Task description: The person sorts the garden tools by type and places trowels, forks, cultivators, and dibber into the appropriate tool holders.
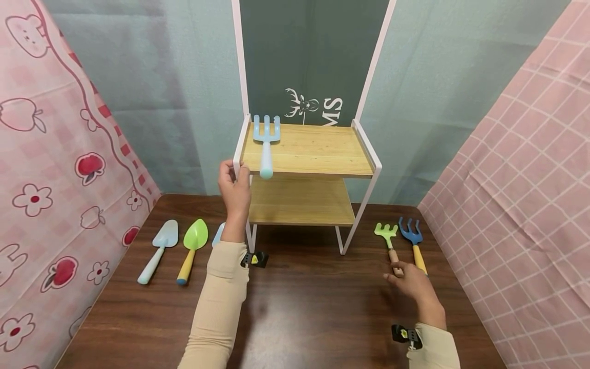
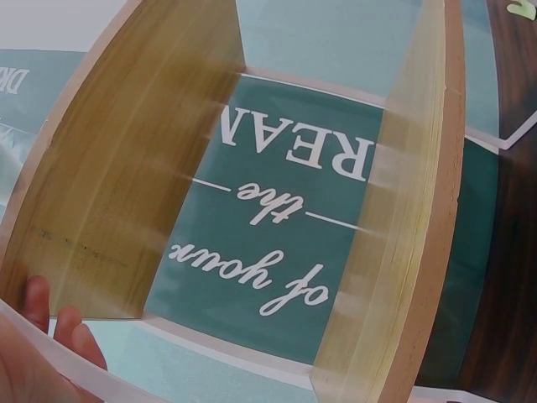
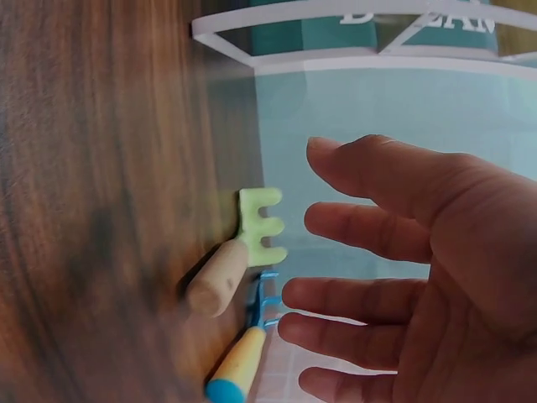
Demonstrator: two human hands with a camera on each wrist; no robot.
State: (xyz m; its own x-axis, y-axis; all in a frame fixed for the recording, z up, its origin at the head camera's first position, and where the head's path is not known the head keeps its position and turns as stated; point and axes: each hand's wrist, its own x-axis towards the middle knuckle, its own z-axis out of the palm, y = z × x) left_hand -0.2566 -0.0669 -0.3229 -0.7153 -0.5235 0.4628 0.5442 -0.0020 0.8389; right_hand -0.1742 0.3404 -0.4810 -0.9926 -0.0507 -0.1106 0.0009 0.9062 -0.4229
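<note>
My left hand (image 1: pixel 236 192) grips the white side frame of a two-tier wooden shelf (image 1: pixel 318 148) at its upper left corner. In the left wrist view, fingertips (image 2: pixel 69 323) curl past the white rail beside the boards. A light blue hand fork (image 1: pixel 266 146) lies on the top board near that hand, its handle end over the front edge. My right hand (image 1: pixel 412 287) hovers over a green hand fork (image 1: pixel 386 231) with a wooden handle, fingers apart and holding nothing in the right wrist view. Right of it lies a blue hand fork (image 1: pixel 412 233) with a yellow handle.
On the table's left lie a pale blue trowel (image 1: pixel 166 234) and a green trowel (image 1: pixel 195 234) with a yellow handle. A bluish piece (image 1: pixel 218 234) is mostly hidden by my left arm. Pink cloths hang at both sides; a blue-grey cloth (image 1: pixel 193 102) hangs behind.
</note>
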